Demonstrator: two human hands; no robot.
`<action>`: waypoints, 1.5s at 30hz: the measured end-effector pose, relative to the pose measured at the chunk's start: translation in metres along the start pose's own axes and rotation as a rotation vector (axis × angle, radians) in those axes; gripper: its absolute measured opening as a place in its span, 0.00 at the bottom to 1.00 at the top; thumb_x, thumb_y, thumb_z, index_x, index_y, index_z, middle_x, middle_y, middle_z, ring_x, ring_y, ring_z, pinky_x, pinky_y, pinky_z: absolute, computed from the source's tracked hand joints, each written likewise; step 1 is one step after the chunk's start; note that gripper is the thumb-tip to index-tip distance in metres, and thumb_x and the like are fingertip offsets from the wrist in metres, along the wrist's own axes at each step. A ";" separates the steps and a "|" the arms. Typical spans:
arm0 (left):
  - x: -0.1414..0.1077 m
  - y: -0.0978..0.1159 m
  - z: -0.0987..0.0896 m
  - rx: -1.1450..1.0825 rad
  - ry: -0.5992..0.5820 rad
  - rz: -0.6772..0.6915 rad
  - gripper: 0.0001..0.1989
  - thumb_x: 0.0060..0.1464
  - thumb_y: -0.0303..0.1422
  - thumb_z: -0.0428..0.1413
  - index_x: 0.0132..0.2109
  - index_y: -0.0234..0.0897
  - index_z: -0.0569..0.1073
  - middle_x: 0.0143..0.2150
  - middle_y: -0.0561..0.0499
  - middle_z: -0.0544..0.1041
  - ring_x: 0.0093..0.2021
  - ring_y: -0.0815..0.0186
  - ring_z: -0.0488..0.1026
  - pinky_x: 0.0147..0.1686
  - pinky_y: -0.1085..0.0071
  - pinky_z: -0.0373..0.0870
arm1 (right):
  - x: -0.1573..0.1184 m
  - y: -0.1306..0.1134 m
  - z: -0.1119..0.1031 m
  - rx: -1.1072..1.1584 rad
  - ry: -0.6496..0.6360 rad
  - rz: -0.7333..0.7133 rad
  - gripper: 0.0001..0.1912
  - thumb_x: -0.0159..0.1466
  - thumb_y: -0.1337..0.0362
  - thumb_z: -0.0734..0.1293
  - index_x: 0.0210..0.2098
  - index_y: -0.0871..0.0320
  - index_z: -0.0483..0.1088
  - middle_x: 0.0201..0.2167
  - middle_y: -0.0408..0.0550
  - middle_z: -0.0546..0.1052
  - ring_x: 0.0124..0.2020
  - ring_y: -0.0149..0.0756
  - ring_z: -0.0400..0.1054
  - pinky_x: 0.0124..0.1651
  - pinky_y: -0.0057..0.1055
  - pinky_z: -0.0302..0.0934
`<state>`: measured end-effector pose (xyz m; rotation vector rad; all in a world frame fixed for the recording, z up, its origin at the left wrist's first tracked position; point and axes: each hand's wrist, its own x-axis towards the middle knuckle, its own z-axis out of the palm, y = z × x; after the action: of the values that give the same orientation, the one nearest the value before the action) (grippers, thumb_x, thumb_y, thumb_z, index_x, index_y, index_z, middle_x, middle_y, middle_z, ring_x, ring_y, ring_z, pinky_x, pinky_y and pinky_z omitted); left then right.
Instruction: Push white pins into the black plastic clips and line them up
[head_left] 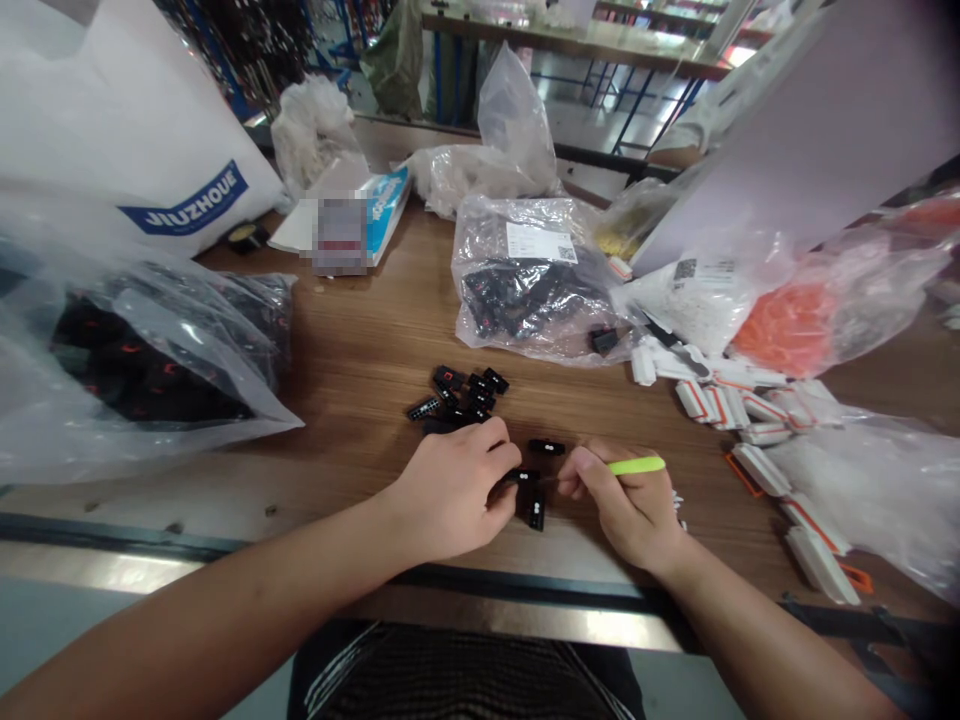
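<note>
Left hand [448, 492] fingers curl closely around a black connector housing [519, 478] beside a small pile [459, 395] on the tabletop [352, 350], while right hand [622, 505] fingers narrowly pinch a yellow-green pen-like tool [636, 465], tip kept close for controlled work.

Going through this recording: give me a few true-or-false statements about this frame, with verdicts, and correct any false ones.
1. The right hand pinches a neon yellow-green stick. True.
2. The loose connectors beside the left hand are white. False: they are black.
3. The clear plastic bag beyond the hands holds orange parts. False: it holds black parts and bears a white label.
4. White connectors with orange trim lie to the right of the right hand. True.
5. A white bag printed JIUZHOUE in blue stands at the far left. True.
</note>
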<state>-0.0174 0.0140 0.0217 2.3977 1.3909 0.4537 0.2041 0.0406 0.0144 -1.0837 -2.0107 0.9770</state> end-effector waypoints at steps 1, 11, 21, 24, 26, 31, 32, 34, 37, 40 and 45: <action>0.000 0.000 0.001 -0.011 0.000 0.001 0.07 0.59 0.33 0.56 0.42 0.37 0.75 0.42 0.48 0.73 0.41 0.59 0.74 0.35 0.64 0.73 | 0.000 0.000 0.000 0.010 0.016 -0.020 0.18 0.72 0.63 0.59 0.28 0.57 0.73 0.23 0.42 0.76 0.24 0.28 0.70 0.31 0.27 0.63; 0.000 -0.006 0.013 -0.028 -0.004 0.052 0.08 0.64 0.32 0.55 0.46 0.39 0.77 0.41 0.50 0.77 0.42 0.59 0.76 0.41 0.61 0.74 | 0.000 -0.003 0.004 -0.036 0.016 -0.080 0.16 0.71 0.66 0.59 0.30 0.57 0.73 0.25 0.44 0.77 0.26 0.31 0.72 0.32 0.30 0.64; 0.000 -0.005 0.013 -0.065 0.040 0.027 0.07 0.62 0.31 0.57 0.44 0.39 0.79 0.40 0.50 0.78 0.41 0.60 0.77 0.40 0.62 0.75 | 0.000 -0.006 0.004 -0.041 0.017 -0.107 0.15 0.71 0.67 0.59 0.29 0.57 0.72 0.24 0.43 0.76 0.26 0.30 0.71 0.32 0.29 0.64; 0.000 -0.005 0.014 -0.058 0.042 0.027 0.07 0.62 0.31 0.57 0.44 0.39 0.79 0.40 0.50 0.78 0.41 0.60 0.78 0.39 0.62 0.75 | 0.000 -0.005 0.005 -0.049 0.013 -0.110 0.16 0.71 0.67 0.59 0.29 0.57 0.72 0.24 0.43 0.76 0.26 0.30 0.71 0.32 0.29 0.63; 0.000 -0.005 0.014 -0.055 0.041 0.029 0.07 0.62 0.31 0.56 0.45 0.39 0.79 0.40 0.50 0.78 0.41 0.60 0.77 0.39 0.62 0.75 | 0.000 -0.005 0.005 -0.059 0.007 -0.107 0.16 0.71 0.67 0.58 0.29 0.57 0.72 0.24 0.43 0.76 0.26 0.30 0.71 0.32 0.30 0.63; 0.000 -0.005 0.013 -0.062 0.028 0.027 0.08 0.62 0.31 0.57 0.45 0.38 0.79 0.40 0.50 0.78 0.41 0.60 0.77 0.40 0.62 0.74 | -0.001 -0.008 0.006 -0.073 -0.034 -0.087 0.14 0.71 0.66 0.58 0.31 0.56 0.71 0.25 0.44 0.75 0.27 0.32 0.70 0.32 0.31 0.62; 0.001 -0.005 0.013 -0.063 0.026 0.027 0.08 0.62 0.31 0.56 0.45 0.38 0.79 0.40 0.50 0.78 0.41 0.60 0.77 0.40 0.63 0.74 | 0.000 -0.009 0.006 -0.076 -0.047 -0.081 0.14 0.71 0.66 0.58 0.31 0.56 0.71 0.25 0.44 0.74 0.28 0.32 0.70 0.32 0.31 0.62; 0.001 -0.004 0.012 -0.062 0.023 0.026 0.08 0.62 0.31 0.56 0.45 0.38 0.79 0.40 0.50 0.78 0.41 0.60 0.77 0.40 0.63 0.74 | 0.000 -0.010 0.006 -0.086 -0.073 -0.068 0.14 0.71 0.66 0.58 0.31 0.56 0.70 0.25 0.44 0.73 0.27 0.32 0.69 0.32 0.31 0.61; 0.000 -0.004 0.012 -0.062 0.025 0.025 0.07 0.62 0.31 0.56 0.44 0.38 0.79 0.39 0.50 0.78 0.41 0.60 0.77 0.40 0.64 0.73 | 0.001 -0.009 0.006 -0.095 -0.083 -0.081 0.14 0.71 0.66 0.58 0.31 0.56 0.70 0.25 0.44 0.74 0.27 0.32 0.69 0.32 0.31 0.61; 0.000 -0.005 0.013 -0.070 0.040 0.025 0.07 0.62 0.31 0.56 0.44 0.39 0.79 0.40 0.50 0.78 0.41 0.61 0.77 0.40 0.65 0.73 | -0.001 -0.006 0.006 -0.084 -0.006 -0.114 0.15 0.71 0.67 0.59 0.30 0.56 0.71 0.25 0.43 0.75 0.27 0.31 0.70 0.32 0.30 0.61; 0.000 -0.006 0.014 -0.081 0.046 0.029 0.07 0.61 0.31 0.57 0.44 0.38 0.79 0.40 0.50 0.79 0.40 0.60 0.77 0.41 0.64 0.74 | -0.005 -0.005 0.008 -0.061 0.045 -0.097 0.15 0.71 0.68 0.59 0.31 0.56 0.73 0.26 0.43 0.76 0.26 0.30 0.70 0.32 0.30 0.62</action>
<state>-0.0163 0.0149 0.0069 2.3592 1.3320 0.5656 0.1980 0.0323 0.0142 -1.0211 -2.0479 0.8394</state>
